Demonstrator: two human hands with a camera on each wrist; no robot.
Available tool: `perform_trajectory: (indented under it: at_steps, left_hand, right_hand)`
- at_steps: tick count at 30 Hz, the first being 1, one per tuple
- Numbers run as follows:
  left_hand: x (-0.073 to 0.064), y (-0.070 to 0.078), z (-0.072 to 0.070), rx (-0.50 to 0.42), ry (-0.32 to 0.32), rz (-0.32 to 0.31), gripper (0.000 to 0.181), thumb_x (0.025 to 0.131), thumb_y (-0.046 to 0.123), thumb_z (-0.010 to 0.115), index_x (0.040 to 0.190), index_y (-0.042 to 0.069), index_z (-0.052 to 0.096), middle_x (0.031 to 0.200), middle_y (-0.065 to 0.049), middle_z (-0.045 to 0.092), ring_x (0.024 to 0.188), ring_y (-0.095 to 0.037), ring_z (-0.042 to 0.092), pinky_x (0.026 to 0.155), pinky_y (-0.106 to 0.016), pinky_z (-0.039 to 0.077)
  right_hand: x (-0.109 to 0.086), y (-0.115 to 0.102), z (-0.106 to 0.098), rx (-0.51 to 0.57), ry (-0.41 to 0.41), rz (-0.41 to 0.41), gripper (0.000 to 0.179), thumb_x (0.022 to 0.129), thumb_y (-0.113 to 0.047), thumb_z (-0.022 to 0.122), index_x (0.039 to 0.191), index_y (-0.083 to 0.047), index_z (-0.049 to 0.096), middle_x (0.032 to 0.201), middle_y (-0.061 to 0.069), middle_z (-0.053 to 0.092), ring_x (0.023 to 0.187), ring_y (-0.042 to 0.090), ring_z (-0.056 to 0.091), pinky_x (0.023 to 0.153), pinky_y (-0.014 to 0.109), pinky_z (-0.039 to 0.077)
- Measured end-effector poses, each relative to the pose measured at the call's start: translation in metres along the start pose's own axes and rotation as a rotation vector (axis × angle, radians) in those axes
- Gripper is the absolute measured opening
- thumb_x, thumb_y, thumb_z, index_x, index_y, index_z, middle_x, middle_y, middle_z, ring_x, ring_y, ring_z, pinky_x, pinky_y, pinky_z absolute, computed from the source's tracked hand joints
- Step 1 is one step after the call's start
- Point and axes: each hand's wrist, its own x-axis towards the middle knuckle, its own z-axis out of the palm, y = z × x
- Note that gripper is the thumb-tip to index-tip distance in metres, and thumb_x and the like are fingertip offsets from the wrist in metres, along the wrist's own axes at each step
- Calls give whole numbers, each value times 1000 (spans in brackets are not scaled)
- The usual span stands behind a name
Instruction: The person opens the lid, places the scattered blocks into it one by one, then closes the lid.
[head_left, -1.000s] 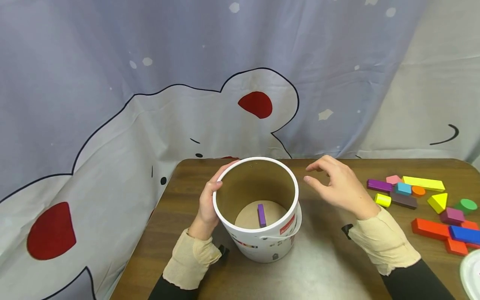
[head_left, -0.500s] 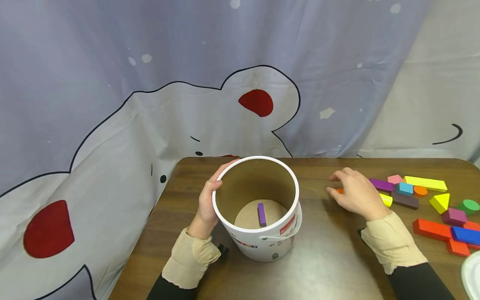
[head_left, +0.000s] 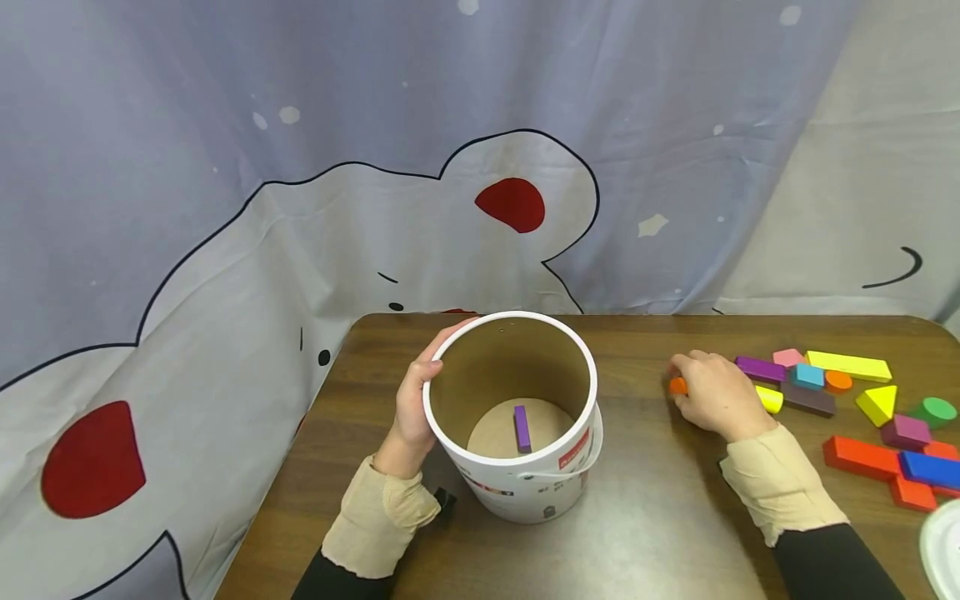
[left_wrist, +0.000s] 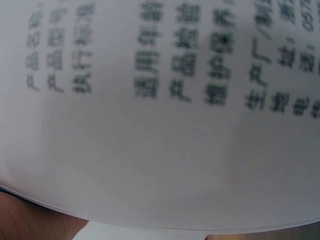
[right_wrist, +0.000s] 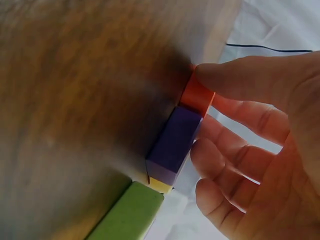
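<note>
Table [head_left: 652,517] beneath my grip, left hand [head_left: 414,408] holding the bucket [head_left: 517,502], right hand [head_left: 720,396] pinching an orange block [head_left: 678,386], I seem mid-pickup, needing a lift.

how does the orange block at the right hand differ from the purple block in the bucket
The purple block lies inside the bucket; the orange block is outside it. The right hand pinches the orange block; neither hand touches the purple block. The purple block shows as a slim bar, the orange block's shape is partly hidden. Both are single-coloured.
</note>
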Motion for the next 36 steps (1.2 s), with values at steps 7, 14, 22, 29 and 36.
perform_trajectory:
  at_steps: [7,14,22,29,36]
  left_hand:
    - [0,2,2,12,5,5,67,89,14,20,152,-3,40,147,-7,55,135,-28,50,117,-48,37]
    - [0,3,2,22,-5,12,67,91,14,20,152,-4,39,148,-7,54,136,-27,50,117,-46,37]
    - [0,2,0,15,-2,7,66,91,15,21,151,-3,41,147,-7,55,136,-27,50,117,-46,37]
    - [-1,0,-1,6,-10,9,66,91,14,22,152,-2,40,148,-7,54,136,-26,50,117,-45,38]
    - [-2,0,-1,22,-25,18,65,91,15,23,152,1,41,148,-7,54,135,-26,51,115,-45,39]
  right_hand:
    - [1,-4,-3,-19,-5,3,32,74,-9,80,103,1,70,87,13,66,78,35,64,71,54,53]
    - [2,-13,-12,44,6,22,25,79,-16,78,100,-5,70,87,9,65,77,28,63,71,50,51]
    - [4,-37,-36,190,112,-17,21,82,-15,77,101,-12,72,94,1,69,81,21,65,74,42,51]
    - [5,-68,-61,289,253,-68,21,83,-16,80,102,-20,74,93,-8,69,80,12,61,72,31,48]
    - [8,-108,-93,426,382,-176,25,82,-9,81,103,-19,74,92,-13,68,80,9,60,76,18,45]
